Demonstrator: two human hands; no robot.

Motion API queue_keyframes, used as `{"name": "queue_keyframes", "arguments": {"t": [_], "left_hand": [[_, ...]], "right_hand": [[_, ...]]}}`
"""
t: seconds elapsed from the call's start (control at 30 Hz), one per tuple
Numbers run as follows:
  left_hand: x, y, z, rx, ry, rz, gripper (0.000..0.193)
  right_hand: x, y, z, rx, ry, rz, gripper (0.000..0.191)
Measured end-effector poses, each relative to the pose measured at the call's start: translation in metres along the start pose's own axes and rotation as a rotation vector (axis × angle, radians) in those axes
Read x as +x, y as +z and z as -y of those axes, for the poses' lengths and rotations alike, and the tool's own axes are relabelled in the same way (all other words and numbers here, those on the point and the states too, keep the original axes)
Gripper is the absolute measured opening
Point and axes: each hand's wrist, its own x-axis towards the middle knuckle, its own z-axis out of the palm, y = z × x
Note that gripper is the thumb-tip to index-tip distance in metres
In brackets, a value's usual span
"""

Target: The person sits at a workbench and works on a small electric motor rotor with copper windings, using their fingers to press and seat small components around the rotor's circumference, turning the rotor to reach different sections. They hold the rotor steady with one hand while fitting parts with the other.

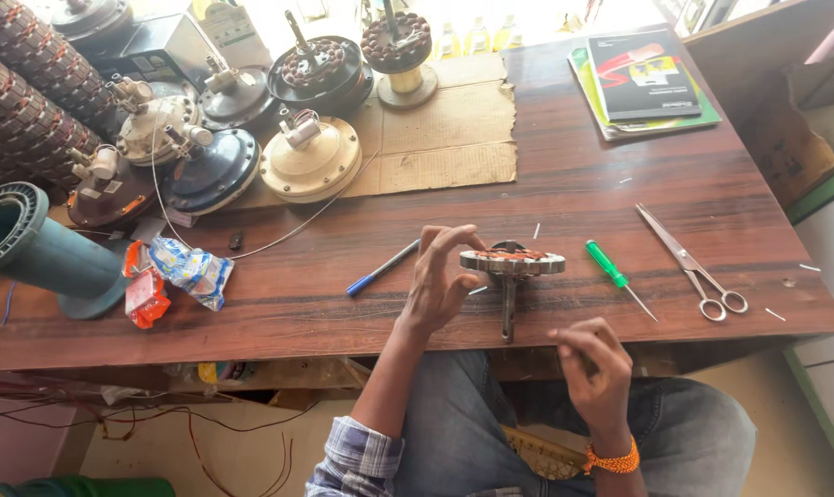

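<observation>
Head view: a wound motor stator (pixel 511 261) on a steel shaft (pixel 509 308) is shown near the front edge of a wooden table (pixel 619 184), roughly at the middle of its width. The stator disc is held level, with copper-coloured windings visible on top, and the shaft points down and towards the person. The left hand (pixel 438 281) is placed against the left rim of the stator; the rim is pinched by its fingertips (pixel 467 248), so the grip is closed on the stator. The right hand (pixel 596 364) is held apart from the stator, below and to its right, over the person's lap. Its fingers are curled and the thumb and forefinger are drawn together; whether anything is held between them cannot be told.

A blue pen (pixel 383 268) is laid just left of the left hand. A green-handled screwdriver (pixel 617 276) is laid just right of the stator, and a pair of scissors (pixel 693 265) further right. A crumpled packet (pixel 191 270) and red wrappers (pixel 145 290) are located at the left. Several fan motor housings (pixel 311 158) are grouped at the far left on and beside a sheet of cardboard (pixel 454 129). Booklets (pixel 642 78) are stacked at the far right corner.
</observation>
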Motion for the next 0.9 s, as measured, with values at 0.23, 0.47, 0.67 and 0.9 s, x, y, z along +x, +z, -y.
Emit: {"name": "queue_keyframes", "arguments": {"t": [0.23, 0.47, 0.67, 0.9], "left_hand": [[-0.007, -0.005, 0.009, 0.029, 0.115, 0.059, 0.072], [-0.006, 0.004, -0.005, 0.192, 0.143, 0.096, 0.07], [-0.006, -0.002, -0.005, 0.27, 0.113, 0.168, 0.051], [0.003, -0.01, -0.006, 0.043, 0.057, 0.218, 0.059]], "right_hand": [[0.007, 0.004, 0.009, -0.1, -0.003, 0.11, 0.02], [0.011, 0.001, 0.017, -0.18, -0.018, 0.2, 0.02], [0.009, 0.007, 0.012, -0.186, -0.035, 0.221, 0.019], [0.012, 0.009, 0.012, -0.205, -0.051, 0.257, 0.018]]}}
